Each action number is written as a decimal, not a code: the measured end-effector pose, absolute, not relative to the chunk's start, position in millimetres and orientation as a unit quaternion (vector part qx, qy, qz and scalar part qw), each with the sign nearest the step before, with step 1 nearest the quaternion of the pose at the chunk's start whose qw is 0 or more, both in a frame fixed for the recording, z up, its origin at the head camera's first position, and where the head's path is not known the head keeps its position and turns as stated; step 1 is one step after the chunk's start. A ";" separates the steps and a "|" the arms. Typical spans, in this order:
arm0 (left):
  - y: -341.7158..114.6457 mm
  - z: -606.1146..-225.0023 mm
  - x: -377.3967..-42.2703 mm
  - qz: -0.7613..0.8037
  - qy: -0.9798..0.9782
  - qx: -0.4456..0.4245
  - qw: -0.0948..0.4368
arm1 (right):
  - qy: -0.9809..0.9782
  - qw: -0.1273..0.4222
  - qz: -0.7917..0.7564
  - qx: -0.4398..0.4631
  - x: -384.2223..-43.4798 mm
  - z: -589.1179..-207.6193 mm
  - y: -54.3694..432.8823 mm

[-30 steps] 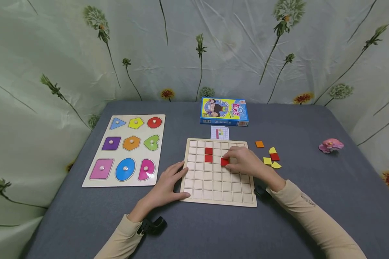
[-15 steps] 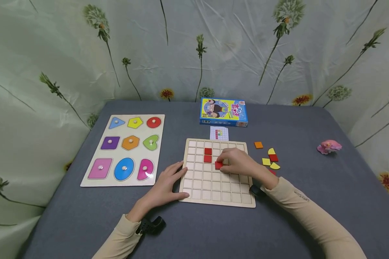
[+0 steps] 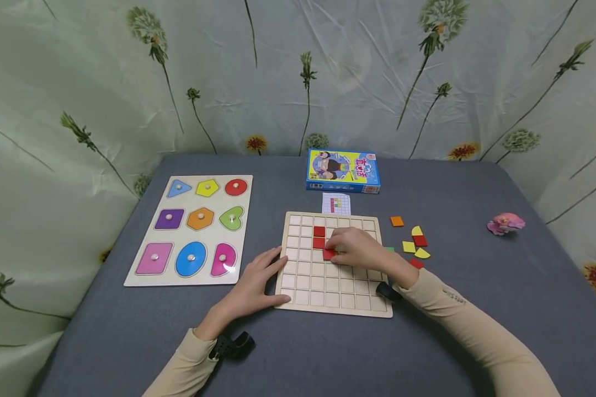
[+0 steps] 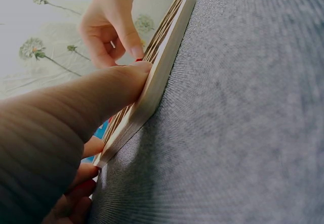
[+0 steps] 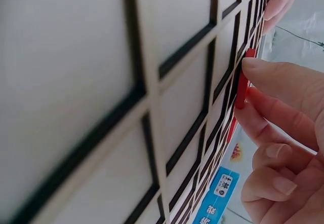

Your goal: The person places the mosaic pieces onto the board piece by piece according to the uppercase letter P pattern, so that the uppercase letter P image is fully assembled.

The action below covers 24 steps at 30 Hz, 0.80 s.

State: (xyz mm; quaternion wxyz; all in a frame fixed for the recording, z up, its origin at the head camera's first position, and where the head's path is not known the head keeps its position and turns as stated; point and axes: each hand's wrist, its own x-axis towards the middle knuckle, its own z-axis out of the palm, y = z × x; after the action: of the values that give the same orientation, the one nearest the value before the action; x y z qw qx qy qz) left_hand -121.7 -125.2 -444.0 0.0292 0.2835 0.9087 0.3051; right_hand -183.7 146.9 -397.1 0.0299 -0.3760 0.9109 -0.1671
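In the head view my right hand [image 3: 360, 249] pinches a red square tile [image 3: 328, 254] over the wooden grid board [image 3: 318, 298]. The right wrist view has this tile standing on edge or tilted between thumb and fingertips, close to the grid lines. Two red square tiles [image 3: 319, 237] lie in neighbouring cells of one column, just up and left of the held tile. My left hand [image 3: 256, 280] rests at the board's near left corner, its fingers along the left side. In the left wrist view its thumb [image 4: 121, 82] presses on the board's rim.
Right of the board lie an orange square [image 3: 397, 221], a yellow square [image 3: 409, 247], yellow quarter-rounds [image 3: 422, 253], red squares [image 3: 420, 241] and a partly hidden green piece [image 3: 389, 249]. A pattern card [image 3: 336, 203], blue box [image 3: 343, 171], shape puzzle [image 3: 245, 220] and pink ornament [image 3: 505, 223] surround it.
My right hand has carried the red tile leftward over the board, toward the column with the two red tiles. The left hand stays put.
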 end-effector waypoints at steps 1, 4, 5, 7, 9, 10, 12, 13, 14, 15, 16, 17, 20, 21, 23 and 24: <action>-125.5 -443.9 -121.7 0.304 0.909 0.283 0.029 | 0.911 0.028 -0.168 -0.376 -183.4 -397.2 146.3; -126.1 -443.9 -121.7 0.304 0.909 0.284 0.029 | 0.910 0.022 -0.171 -0.377 -182.6 -397.3 144.5; -126.2 -443.9 -121.7 0.304 0.909 0.285 0.028 | 0.910 0.020 -0.172 -0.377 -182.4 -397.3 143.8; -126.3 -444.7 -122.2 0.302 0.909 0.287 0.027 | 0.910 0.016 -0.173 -0.377 -182.1 -397.6 142.3; -126.1 -444.8 -122.6 0.301 0.908 0.289 0.024 | 0.910 0.012 -0.172 -0.378 -182.1 -398.0 140.6; -126.1 -444.8 -122.8 0.302 0.908 0.290 0.023 | 0.910 0.009 -0.171 -0.379 -182.1 -398.2 139.7; -126.0 -445.0 -123.2 0.300 0.908 0.292 0.019 | 0.909 0.006 -0.170 -0.380 -182.4 -398.6 138.2; -125.9 -444.5 -123.2 0.300 0.908 0.293 0.017 | 0.909 0.004 -0.168 -0.381 -182.5 -398.5 137.7; -125.9 -444.9 -123.5 0.298 0.908 0.294 0.015 | 0.909 0.003 -0.167 -0.382 -182.7 -398.5 137.2; -126.0 -445.0 -123.5 0.297 0.908 0.295 0.014 | 0.909 0.002 -0.167 -0.383 -182.9 -398.4 136.9; -126.0 -445.4 -123.7 0.295 0.908 0.295 0.013 | 0.908 0.004 -0.169 -0.383 -183.1 -398.2 136.5; -126.0 -445.5 -123.7 0.294 0.909 0.296 0.013 | 0.908 0.006 -0.170 -0.383 -183.3 -398.0 136.2; -126.2 -445.6 -123.6 0.295 0.908 0.296 0.014 | 0.908 0.013 -0.174 -0.381 -184.2 -398.8 134.8; -126.3 -445.4 -123.5 0.297 0.908 0.296 0.016 | 0.908 0.016 -0.175 -0.380 -184.4 -399.0 134.3; -126.2 -445.1 -123.2 0.298 0.908 0.295 0.017 | 0.908 0.019 -0.176 -0.380 -184.8 -399.6 133.2; -126.1 -445.2 -123.3 0.298 0.908 0.295 0.017 | 0.908 0.019 -0.177 -0.379 -184.9 -399.7 132.8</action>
State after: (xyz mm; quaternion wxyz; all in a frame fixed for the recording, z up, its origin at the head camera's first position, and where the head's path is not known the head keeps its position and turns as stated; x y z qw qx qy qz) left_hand -123.3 -126.1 -445.2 0.0173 0.2949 0.9077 0.2982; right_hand -184.9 132.8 -399.7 0.0192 -0.3795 0.9080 -0.1766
